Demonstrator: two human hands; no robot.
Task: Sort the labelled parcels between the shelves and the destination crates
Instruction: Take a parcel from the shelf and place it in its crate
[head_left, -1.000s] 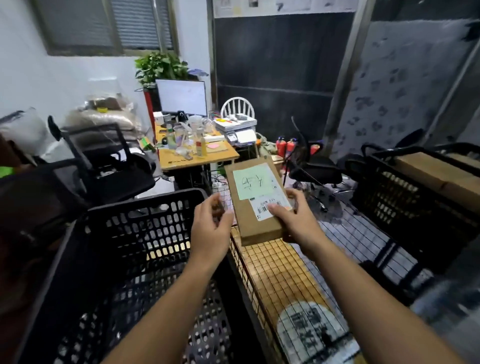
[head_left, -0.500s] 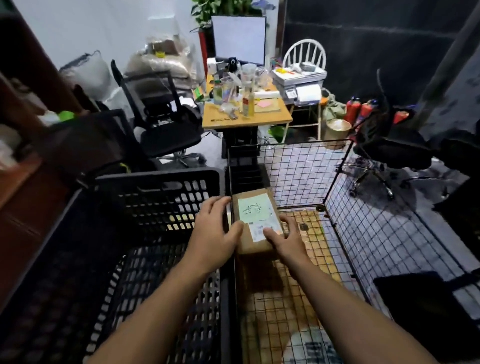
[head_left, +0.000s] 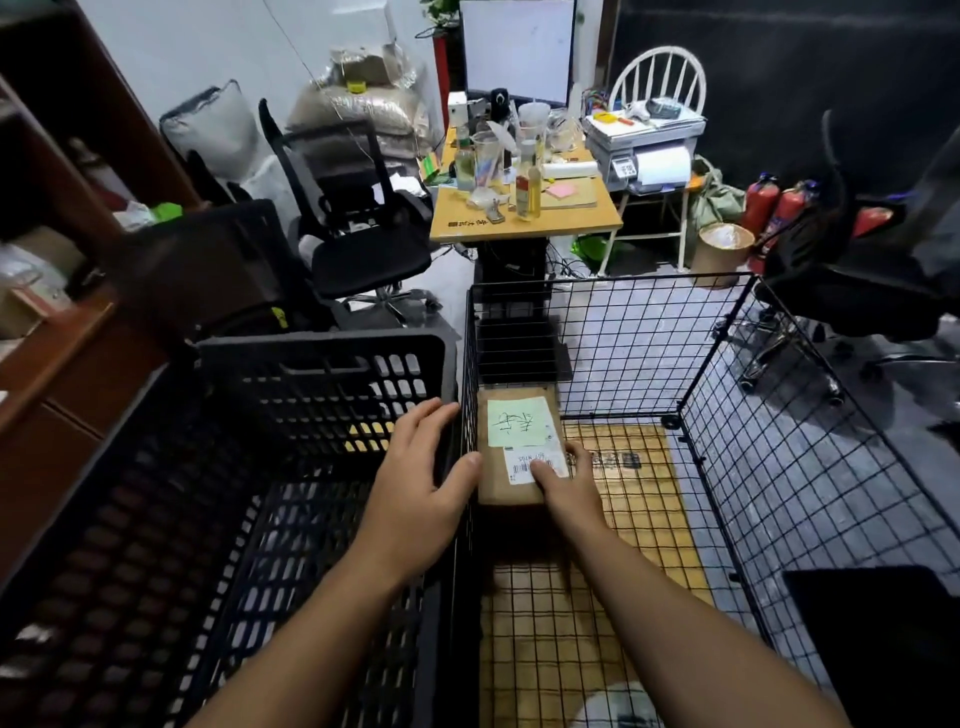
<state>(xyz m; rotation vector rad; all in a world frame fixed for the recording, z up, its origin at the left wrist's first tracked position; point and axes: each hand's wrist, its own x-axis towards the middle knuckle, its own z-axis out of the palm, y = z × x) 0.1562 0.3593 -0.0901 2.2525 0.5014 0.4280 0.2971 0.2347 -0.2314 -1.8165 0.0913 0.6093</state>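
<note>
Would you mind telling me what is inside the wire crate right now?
The wire crate holds one brown parcel in its far-left corner on a cardboard liner, the right hand holding it. Whatever lies beneath the parcel is covered.

Layout of the sorting area. 2 crates stand side by side: the plastic crate (head_left: 322, 348) on the left and the wire crate (head_left: 779, 415) on the right. The parcel (head_left: 519, 447) is inside the wire crate, against its left wall. The left hand (head_left: 415, 483) reaches over the plastic crate's right rim, its thumb touching the parcel's left edge. The right hand (head_left: 566, 483) holds the parcel's near right corner. Behind the crates stands a desk (head_left: 571, 221), with an office chair (head_left: 363, 249) to its left and a printer (head_left: 649, 156) to its right. Shelves (head_left: 62, 291) stand at far left.
</note>
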